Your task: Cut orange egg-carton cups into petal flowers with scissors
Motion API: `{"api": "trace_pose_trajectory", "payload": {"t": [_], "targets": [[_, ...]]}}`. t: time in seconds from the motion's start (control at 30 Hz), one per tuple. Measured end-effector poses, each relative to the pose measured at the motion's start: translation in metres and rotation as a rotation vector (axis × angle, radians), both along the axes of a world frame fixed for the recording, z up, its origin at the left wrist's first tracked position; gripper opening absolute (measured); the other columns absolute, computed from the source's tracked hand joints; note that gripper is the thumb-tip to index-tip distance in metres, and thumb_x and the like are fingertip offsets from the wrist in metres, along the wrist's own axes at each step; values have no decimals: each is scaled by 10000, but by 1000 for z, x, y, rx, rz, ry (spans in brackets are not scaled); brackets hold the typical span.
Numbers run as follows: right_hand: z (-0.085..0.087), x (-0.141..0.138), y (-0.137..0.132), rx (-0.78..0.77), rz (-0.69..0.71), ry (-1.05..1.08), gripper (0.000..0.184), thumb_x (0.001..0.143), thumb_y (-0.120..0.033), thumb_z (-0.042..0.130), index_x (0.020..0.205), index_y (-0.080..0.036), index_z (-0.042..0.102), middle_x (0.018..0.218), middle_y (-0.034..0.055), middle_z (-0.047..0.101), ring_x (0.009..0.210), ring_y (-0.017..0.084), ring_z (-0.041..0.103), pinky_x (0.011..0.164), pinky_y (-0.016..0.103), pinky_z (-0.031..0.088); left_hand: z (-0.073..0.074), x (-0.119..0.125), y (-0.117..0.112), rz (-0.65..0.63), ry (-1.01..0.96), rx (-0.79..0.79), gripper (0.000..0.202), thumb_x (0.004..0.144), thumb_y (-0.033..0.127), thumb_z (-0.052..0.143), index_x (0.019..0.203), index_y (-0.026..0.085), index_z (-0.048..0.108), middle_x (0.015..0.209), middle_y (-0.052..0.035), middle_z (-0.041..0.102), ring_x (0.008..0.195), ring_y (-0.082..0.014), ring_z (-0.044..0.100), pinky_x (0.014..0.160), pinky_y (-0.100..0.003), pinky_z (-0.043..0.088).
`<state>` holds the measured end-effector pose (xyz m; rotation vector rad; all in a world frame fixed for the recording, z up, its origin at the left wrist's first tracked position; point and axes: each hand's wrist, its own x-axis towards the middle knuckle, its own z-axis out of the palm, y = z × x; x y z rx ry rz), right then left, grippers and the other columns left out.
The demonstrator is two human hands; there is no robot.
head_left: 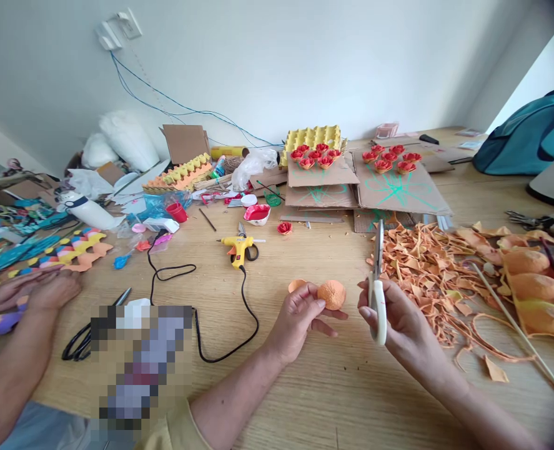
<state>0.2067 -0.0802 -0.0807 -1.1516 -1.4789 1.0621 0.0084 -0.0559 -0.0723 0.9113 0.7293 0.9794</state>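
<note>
My left hand (296, 320) pinches a rounded orange egg-carton cup (331, 294) between thumb and fingers, over the wooden table. A second orange piece (297, 285) shows just behind that hand, partly hidden by it. In my right hand (401, 315) is a pair of scissors (378, 294) with white handles. Its blades point up and away, apart from the cup, and look closed. Orange cut scraps (417, 269) lie heaped beyond and right of my right hand. One red paper flower (285, 229) rests on the table ahead of my left hand.
A yellow glue gun (240, 247) with a black cord lies left of centre, near a bowl of red paint (257, 214). Cardboard sheets (398, 190) at the back carry red flowers. An orange egg carton (534, 284) is at right. Another person's hands (56, 290) work at left.
</note>
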Motion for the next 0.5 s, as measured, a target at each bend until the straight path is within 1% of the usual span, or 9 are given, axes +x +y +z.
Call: {"api": "trace_pose_trajectory", "payload": {"t": [0.07, 0.17, 0.23, 0.3, 0.37, 0.43, 0.5], "targets": [[-2, -2, -1, -49, 36, 1, 239, 933, -448, 618, 1084, -272, 560, 878, 7, 564, 738, 177, 508, 660, 293, 456, 0, 0, 1, 37, -52, -38, 331, 782, 423, 743, 854, 167, 546, 908, -50, 679, 719, -172, 704, 485, -228, 557], [-3, -8, 0, -95, 50, 29, 261, 906, -473, 648, 1040, -256, 591, 930, 27, 597, 735, 172, 518, 641, 293, 459, -1, -1, 2, 97, -97, -85, 340, 749, 400, 788, 832, 169, 555, 853, -25, 660, 690, -121, 650, 448, -166, 495], [0, -11, 2, -126, 55, 83, 305, 866, -500, 684, 1026, -252, 606, 923, 31, 618, 732, 174, 536, 637, 293, 468, -2, -1, 2, 112, -109, -103, 332, 732, 380, 811, 825, 166, 575, 794, 0, 631, 655, -85, 591, 426, -133, 439], [3, -14, 3, -155, 42, 152, 357, 816, -528, 724, 1014, -252, 613, 867, 22, 624, 719, 178, 547, 626, 289, 471, -2, 0, 0, 74, -111, -115, 340, 722, 388, 820, 824, 163, 586, 752, 10, 615, 615, -71, 547, 411, -130, 412], [4, -14, 3, -184, 15, 216, 383, 776, -539, 756, 986, -250, 618, 791, 2, 605, 680, 169, 533, 599, 278, 455, -1, 1, -2, 8, -104, -120, 358, 710, 399, 826, 826, 158, 589, 748, 3, 621, 596, -72, 537, 404, -139, 410], [3, -13, 2, -232, 15, 273, 380, 769, -525, 771, 983, -249, 624, 748, -18, 576, 647, 152, 503, 577, 266, 429, 0, 2, -4, -54, -96, -136, 374, 693, 395, 837, 834, 150, 593, 769, -9, 628, 593, -74, 544, 402, -146, 415], [0, -10, 2, -282, 36, 332, 367, 780, -500, 775, 1002, -248, 629, 761, -22, 569, 664, 145, 498, 592, 261, 423, -1, 2, -5, -101, -97, -153, 386, 680, 392, 844, 841, 144, 596, 783, -18, 627, 591, -76, 549, 393, -147, 408]]}}
